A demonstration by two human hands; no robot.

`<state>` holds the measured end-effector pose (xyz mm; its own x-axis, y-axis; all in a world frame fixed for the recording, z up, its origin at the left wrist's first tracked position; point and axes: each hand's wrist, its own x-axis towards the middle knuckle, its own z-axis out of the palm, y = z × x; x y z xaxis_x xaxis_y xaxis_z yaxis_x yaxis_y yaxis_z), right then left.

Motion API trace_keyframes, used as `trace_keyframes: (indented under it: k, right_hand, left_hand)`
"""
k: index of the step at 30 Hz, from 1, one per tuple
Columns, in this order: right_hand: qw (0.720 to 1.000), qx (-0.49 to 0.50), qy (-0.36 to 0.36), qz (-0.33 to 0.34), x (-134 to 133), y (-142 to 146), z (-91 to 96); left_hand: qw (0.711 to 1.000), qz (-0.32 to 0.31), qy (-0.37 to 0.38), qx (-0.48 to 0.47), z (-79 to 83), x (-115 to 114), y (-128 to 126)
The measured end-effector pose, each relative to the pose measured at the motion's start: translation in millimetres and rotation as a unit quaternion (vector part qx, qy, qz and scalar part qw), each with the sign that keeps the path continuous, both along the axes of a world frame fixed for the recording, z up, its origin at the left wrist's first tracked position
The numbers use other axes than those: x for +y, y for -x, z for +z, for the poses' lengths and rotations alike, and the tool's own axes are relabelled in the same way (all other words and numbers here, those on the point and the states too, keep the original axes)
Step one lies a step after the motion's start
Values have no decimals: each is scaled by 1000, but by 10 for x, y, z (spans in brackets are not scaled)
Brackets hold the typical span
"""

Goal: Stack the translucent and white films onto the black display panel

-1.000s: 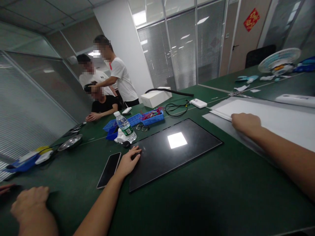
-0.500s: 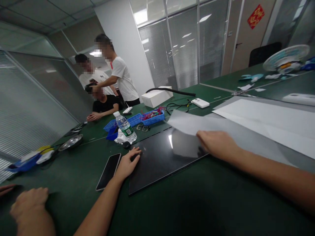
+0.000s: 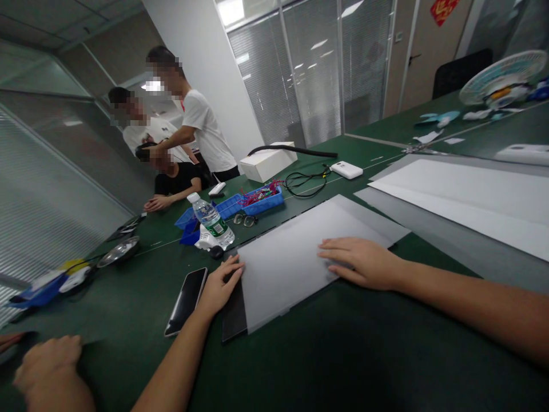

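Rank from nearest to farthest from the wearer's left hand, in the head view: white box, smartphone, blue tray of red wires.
1. Smartphone: just left of the left hand.
2. Blue tray of red wires: ahead and right.
3. White box: behind the tray.

A green tabletop [image 3: 128, 309] carries a phone [image 3: 186, 301], a water bottle [image 3: 212, 220], a blue tray [image 3: 266, 205] of tangled red wires [image 3: 261, 194] and a white box [image 3: 271, 163]. Behind, two people in white [image 3: 209, 134] stand beside a seated person in black [image 3: 180, 179].
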<state>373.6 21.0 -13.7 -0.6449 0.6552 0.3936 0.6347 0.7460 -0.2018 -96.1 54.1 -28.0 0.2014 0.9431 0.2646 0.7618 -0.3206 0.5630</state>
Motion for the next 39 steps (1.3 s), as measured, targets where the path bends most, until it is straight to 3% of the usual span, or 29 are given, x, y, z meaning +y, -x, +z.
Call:
trace_keyframes:
  k: [3,7,11,20,30,39]
  right_hand:
    - [994,-3,2,-112,182,-206,-37]
    - [983,-13,9,-183,347,-405,-85]
    - [984,-23,17,-174,315,-384,-50]
    - [996,-21,26,-86,174,-223,42]
    - [979,-37,18,-202,377,-426,-144]
    - [975,-48,21,-215,388,-417,-216]
  left_hand:
    - [1000,0,2,5,36,-18,-16]
    - [1000,-4,1,10,92,-52,-32]
    - [1000,-9,1,16,118,-79,-40]
    - [999,-13,-8,30,94,-82,-40]
    - [998,30,-55,3,-1,-16,-14]
    - [998,25,-52,8,1,-13,-2]
